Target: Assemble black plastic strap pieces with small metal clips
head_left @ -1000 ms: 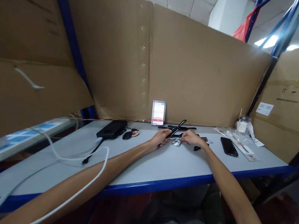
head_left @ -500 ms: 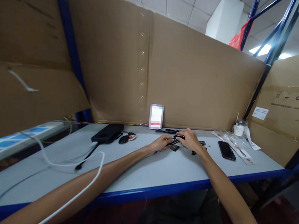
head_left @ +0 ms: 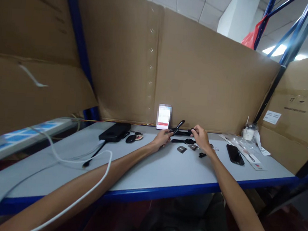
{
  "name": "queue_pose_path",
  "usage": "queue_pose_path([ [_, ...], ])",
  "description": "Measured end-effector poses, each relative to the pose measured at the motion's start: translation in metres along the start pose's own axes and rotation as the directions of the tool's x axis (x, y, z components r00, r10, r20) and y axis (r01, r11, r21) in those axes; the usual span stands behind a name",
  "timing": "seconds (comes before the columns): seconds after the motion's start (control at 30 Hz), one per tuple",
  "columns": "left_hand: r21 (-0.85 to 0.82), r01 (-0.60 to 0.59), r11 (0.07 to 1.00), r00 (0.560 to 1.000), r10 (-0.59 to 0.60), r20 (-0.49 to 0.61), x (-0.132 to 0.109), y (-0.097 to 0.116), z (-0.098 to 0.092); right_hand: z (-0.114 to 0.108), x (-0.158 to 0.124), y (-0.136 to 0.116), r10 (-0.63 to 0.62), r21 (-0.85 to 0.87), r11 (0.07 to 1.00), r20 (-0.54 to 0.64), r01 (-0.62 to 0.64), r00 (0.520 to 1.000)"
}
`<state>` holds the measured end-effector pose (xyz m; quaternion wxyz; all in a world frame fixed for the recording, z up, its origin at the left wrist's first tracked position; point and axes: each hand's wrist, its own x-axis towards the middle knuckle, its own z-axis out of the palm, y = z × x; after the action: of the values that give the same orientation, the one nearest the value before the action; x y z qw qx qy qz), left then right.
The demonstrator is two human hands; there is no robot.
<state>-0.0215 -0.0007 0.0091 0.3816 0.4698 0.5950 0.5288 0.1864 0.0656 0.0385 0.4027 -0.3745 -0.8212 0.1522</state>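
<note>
My left hand (head_left: 162,138) is closed round a slim black strap-like piece (head_left: 178,126) that sticks up and to the right from its fingers. My right hand (head_left: 201,137) reaches to the back of the table, fingers pinched on a small black part (head_left: 193,130) beside more black strap pieces (head_left: 182,133). Between the hands a black round watch-like body with a strap (head_left: 186,141) lies flat. Two small dark squares (head_left: 182,149) and a tiny black bit (head_left: 202,155) lie just in front.
The grey table with a blue edge (head_left: 163,192) is walled by cardboard (head_left: 200,80). A black phone (head_left: 235,154) and plastic packets (head_left: 241,146) lie right, a small white cup (head_left: 249,131) behind them. A black pouch (head_left: 114,132), keys (head_left: 133,138) and a white cable (head_left: 84,167) lie left.
Both hands have moved back toward the cardboard wall. The left has lifted the black strap piece upward; the right has left the small squares and reached the black parts at the back.
</note>
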Motion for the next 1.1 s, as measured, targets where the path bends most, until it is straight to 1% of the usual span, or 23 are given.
queue_pose_path([
  [0.03, 0.048, -0.013, 0.999, 0.998, 0.016, -0.061, 0.004, -0.001, -0.006, 0.001, -0.001, 0.000, -0.016, 0.023, 1.000, 0.077, 0.014, 0.997],
  [0.07, 0.098, -0.014, 0.995, 0.995, 0.024, -0.095, 0.008, -0.002, -0.011, 0.002, -0.002, 0.000, -0.036, 0.042, 0.999, 0.163, 0.030, 0.986],
  [0.13, 0.238, -0.010, 0.971, 0.987, 0.047, -0.152, 0.015, -0.006, -0.023, 0.008, -0.006, -0.001, -0.078, 0.056, 0.996, 0.317, 0.064, 0.945],
  [0.2, 0.403, -0.040, 0.914, 0.975, 0.124, -0.184, 0.020, -0.008, -0.032, 0.013, -0.009, -0.003, -0.097, 0.059, 0.995, 0.406, 0.080, 0.909],
  [0.23, 0.489, -0.066, 0.870, 0.968, 0.175, -0.181, 0.021, -0.009, -0.034, 0.015, -0.011, -0.004, -0.095, 0.078, 0.995, 0.432, 0.068, 0.897],
  [0.3, 0.634, -0.109, 0.766, 0.958, 0.252, -0.140, 0.023, -0.011, -0.035, 0.015, -0.012, -0.005, -0.082, 0.150, 0.989, 0.485, 0.009, 0.871],
  [0.37, 0.730, -0.135, 0.670, 0.959, 0.275, -0.075, 0.021, -0.012, -0.033, 0.013, -0.011, -0.006, -0.065, 0.202, 0.978, 0.546, -0.056, 0.835],
  [0.4, 0.760, -0.147, 0.633, 0.961, 0.274, -0.043, 0.020, -0.012, -0.031, 0.012, -0.010, -0.005, -0.056, 0.196, 0.978, 0.553, -0.064, 0.832],
  [0.43, 0.782, -0.158, 0.602, 0.962, 0.272, -0.015, 0.019, -0.013, -0.029, 0.010, -0.008, -0.003, -0.045, 0.170, 0.984, 0.532, -0.054, 0.846],
  [0.47, 0.800, -0.171, 0.574, 0.961, 0.275, 0.008, 0.017, -0.013, -0.027, 0.008, -0.006, -0.001, -0.033, 0.132, 0.991, 0.481, -0.035, 0.876],
  [0.53, 0.825, -0.199, 0.529, 0.955, 0.293, 0.043, 0.015, -0.014, -0.025, 0.003, -0.001, 0.004, -0.015, 0.031, 1.000, 0.316, 0.006, 0.949],
  [0.57, 0.831, -0.209, 0.516, 0.952, 0.300, 0.053, 0.015, -0.014, -0.024, 0.000, 0.002, 0.007, -0.006, -0.032, 0.999, 0.228, 0.013, 0.974],
  [0.63, 0.830, -0.236, 0.504, 0.946, 0.313, 0.079, 0.015, -0.015, -0.024, -0.007, 0.005, 0.015, 0.040, -0.177, 0.984, 0.107, -0.020, 0.993],
  [0.7, 0.812, -0.266, 0.520, 0.940, 0.325, 0.100, 0.016, -0.016, -0.025, -0.015, 0.007, 0.023, 0.125, -0.320, 0.942, 0.060, -0.100, 0.990],
  [0.77, 0.780, -0.294, 0.553, 0.935, 0.334, 0.115, 0.017, -0.016, -0.025, -0.021, 0.008, 0.032, 0.228, -0.423, 0.887, 0.051, -0.185, 0.972],
  [0.83, 0.747, -0.303, 0.593, 0.936, 0.332, 0.116, 0.016, -0.015, -0.024, -0.024, 0.008, 0.041, 0.310, -0.483, 0.839, 0.044, -0.252, 0.950],
  [0.9, 0.729, -0.306, 0.613, 0.939, 0.322, 0.124, 0.014, -0.012, -0.021, -0.025, 0.009, 0.049, 0.365, -0.514, 0.803, 0.024, -0.301, 0.931],
  [0.97, 0.737, -0.326, 0.593, 0.933, 0.330, 0.147, 0.009, -0.009, -0.017, -0.025, 0.010, 0.056, 0.391, -0.521, 0.782, -0.015, -0.341, 0.920],
  [1.1, 0.807, -0.377, 0.455, 0.896, 0.400, 0.193, 0.000, 0.000, -0.014, -0.021, 0.014, 0.065, 0.413, -0.463, 0.785, -0.105, -0.412, 0.905],
])
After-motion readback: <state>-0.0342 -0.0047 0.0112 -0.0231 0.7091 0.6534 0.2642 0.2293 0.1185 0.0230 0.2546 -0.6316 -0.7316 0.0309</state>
